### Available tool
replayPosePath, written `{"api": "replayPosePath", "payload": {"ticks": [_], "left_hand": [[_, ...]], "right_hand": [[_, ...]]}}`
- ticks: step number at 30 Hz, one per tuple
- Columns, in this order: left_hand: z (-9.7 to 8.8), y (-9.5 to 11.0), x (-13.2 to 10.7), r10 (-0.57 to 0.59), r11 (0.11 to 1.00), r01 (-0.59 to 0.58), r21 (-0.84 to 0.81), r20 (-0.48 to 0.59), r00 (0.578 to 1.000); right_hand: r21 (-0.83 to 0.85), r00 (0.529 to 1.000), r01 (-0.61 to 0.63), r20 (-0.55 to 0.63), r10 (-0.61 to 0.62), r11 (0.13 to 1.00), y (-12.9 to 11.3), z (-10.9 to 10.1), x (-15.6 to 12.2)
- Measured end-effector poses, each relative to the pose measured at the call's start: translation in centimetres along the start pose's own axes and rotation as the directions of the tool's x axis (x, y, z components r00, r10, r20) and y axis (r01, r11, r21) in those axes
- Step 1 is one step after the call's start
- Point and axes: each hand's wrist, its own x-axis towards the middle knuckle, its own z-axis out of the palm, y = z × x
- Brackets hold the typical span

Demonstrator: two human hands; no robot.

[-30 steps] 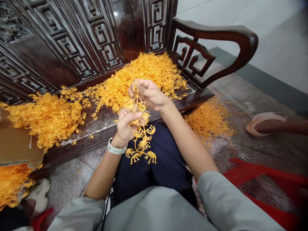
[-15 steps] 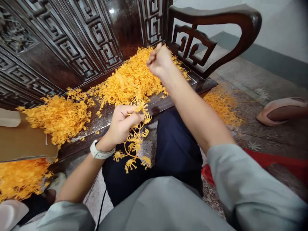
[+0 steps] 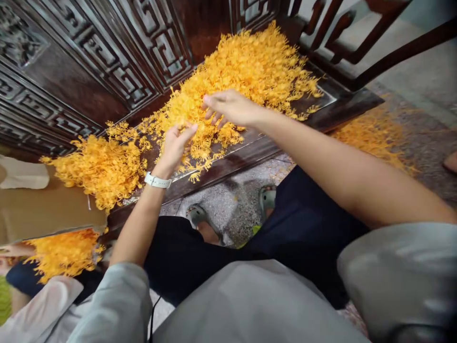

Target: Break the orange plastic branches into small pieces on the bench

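A big heap of small orange-yellow plastic sprigs [image 3: 250, 66] covers the seat of a dark carved wooden bench [image 3: 264, 145]. My right hand [image 3: 230, 107] hovers over the heap's near edge, open, fingers spread and pointing left. My left hand [image 3: 176, 143], a white watch on its wrist, reaches up to the same edge with fingers stretched out. A branching sprig cluster [image 3: 202, 159] lies at the bench's front edge against that hand's palm side; I cannot see a grip on it.
A second heap of sprigs [image 3: 96, 166] lies on the bench to the left. A cardboard box [image 3: 43, 209] stands beside it, with more sprigs [image 3: 60, 255] below. More sprigs are scattered on the floor [image 3: 371, 136] at right. My sandalled feet [image 3: 266, 200] rest on speckled floor. Another person's sleeve [image 3: 21, 174] is at far left.
I have leaned forward. My left hand carried the sprig cluster up from my lap to the bench edge and its fingers opened. My right hand opened and came down onto the heap.
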Motion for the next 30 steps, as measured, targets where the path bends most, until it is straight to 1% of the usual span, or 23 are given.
{"api": "replayPosePath", "payload": {"ticks": [2, 3, 4, 6, 8, 10, 12, 13, 15, 18, 20, 21, 22, 23, 24, 25, 26, 27, 28, 29, 30], "left_hand": [[-0.3, -1.2, -0.4, -0.011, 1.000, 0.010, 0.017, 0.056, 0.998], [-0.4, -1.5, -0.6, -0.011, 1.000, 0.009, 0.030, 0.070, 0.997], [-0.6, -1.8, -0.7, -0.010, 0.999, 0.006, 0.045, 0.076, 0.997], [-0.9, -1.8, -0.8, -0.018, 0.998, 0.013, 0.064, 0.065, 0.998], [-1.3, -1.4, -0.9, -0.051, 0.998, 0.049, 0.050, 0.035, 0.998], [-1.7, -0.9, -1.1, -0.103, 0.995, 0.103, 0.008, 0.012, 0.995], [-1.7, -0.6, -1.4, -0.135, 0.991, 0.135, -0.015, -0.004, 0.991], [-1.6, -0.5, -1.5, -0.139, 0.990, 0.139, -0.012, -0.010, 0.990], [-1.2, -0.6, -1.4, -0.149, 0.989, 0.149, -0.004, -0.026, 0.988], [-0.5, -1.0, -0.9, -0.198, 0.980, 0.197, -0.009, -0.035, 0.980], [-0.2, -0.9, -0.6, -0.214, 0.977, 0.214, 0.004, -0.014, 0.977], [-0.1, -0.7, -0.6, -0.213, 0.977, 0.213, 0.021, 0.006, 0.977], [-0.1, -0.3, -0.7, -0.207, 0.978, 0.206, 0.041, 0.033, 0.978], [-0.1, 0.1, -1.0, -0.198, 0.979, 0.194, 0.061, 0.060, 0.978], [-0.2, 0.6, -1.3, -0.184, 0.981, 0.177, 0.083, 0.087, 0.979], [-0.3, 0.9, -1.6, -0.162, 0.983, 0.150, 0.108, 0.111, 0.980], [-0.4, 1.2, -1.9, -0.134, 0.985, 0.117, 0.130, 0.127, 0.983], [-0.6, 1.2, -2.1, -0.105, 0.986, 0.086, 0.142, 0.132, 0.986], [-0.7, 1.1, -2.2, -0.084, 0.987, 0.065, 0.145, 0.129, 0.988], [-0.8, 0.8, -2.2, -0.078, 0.988, 0.061, 0.138, 0.120, 0.990], [-0.9, 0.4, -2.0, -0.087, 0.990, 0.074, 0.121, 0.104, 0.991]], "right_hand": [[0.032, 0.995, -0.021, 0.093, 0.018, 0.999, 0.7, 3.0, -1.4], [0.038, 0.993, -0.014, 0.119, 0.009, 0.999, 1.0, 4.2, -2.1], [0.036, 0.992, 0.001, 0.127, -0.006, 0.999, 1.2, 5.0, -2.6], [-0.005, 0.994, 0.037, 0.099, -0.037, 0.999, 1.4, 5.3, -3.2], [-0.105, 0.995, 0.084, 0.065, -0.078, 0.991, 1.5, 4.4, -3.3], [-0.201, 0.989, 0.142, 0.074, -0.130, 0.969, 1.5, 2.8, -3.0], [-0.246, 0.983, 0.171, 0.102, -0.150, 0.954, 1.6, 1.4, -2.7], [-0.248, 0.985, 0.163, 0.102, -0.142, 0.955, 1.8, 0.9, -2.6], [-0.237, 0.992, 0.121, 0.060, -0.109, 0.964, 2.2, 0.5, -2.3], [-0.234, 0.996, 0.079, -0.009, -0.083, 0.969, 2.7, 0.7, -1.7], [-0.325, 0.992, 0.107, -0.028, -0.122, 0.939, 2.8, 0.3, -0.8], [-0.409, 0.984, 0.133, -0.055, -0.170, 0.903, 2.6, -0.3, -0.1], [-0.505, 0.967, 0.142, -0.111, -0.227, 0.851, 2.4, -1.4, 0.7], [-0.596, 0.935, 0.128, -0.193, -0.296, 0.792, 2.1, -2.8, 1.6], [-0.667, 0.885, 0.081, -0.293, -0.361, 0.740, 1.7, -4.6, 2.4], [-0.708, 0.825, 0.018, -0.389, -0.410, 0.706, 1.2, -6.4, 3.1], [-0.718, 0.772, -0.037, -0.462, -0.436, 0.695, 0.8, -8.1, 3.4], [-0.707, 0.753, -0.068, -0.500, -0.429, 0.704, 0.3, -9.5, 3.5], [-0.684, 0.775, -0.065, -0.494, -0.395, 0.727, -0.1, -10.4, 3.2], [-0.652, 0.832, -0.037, -0.440, -0.338, 0.757, -0.4, -10.6, 2.6], [-0.612, 0.905, -0.006, -0.339, -0.256, 0.791, -0.6, -10.3, 1.7]]}}
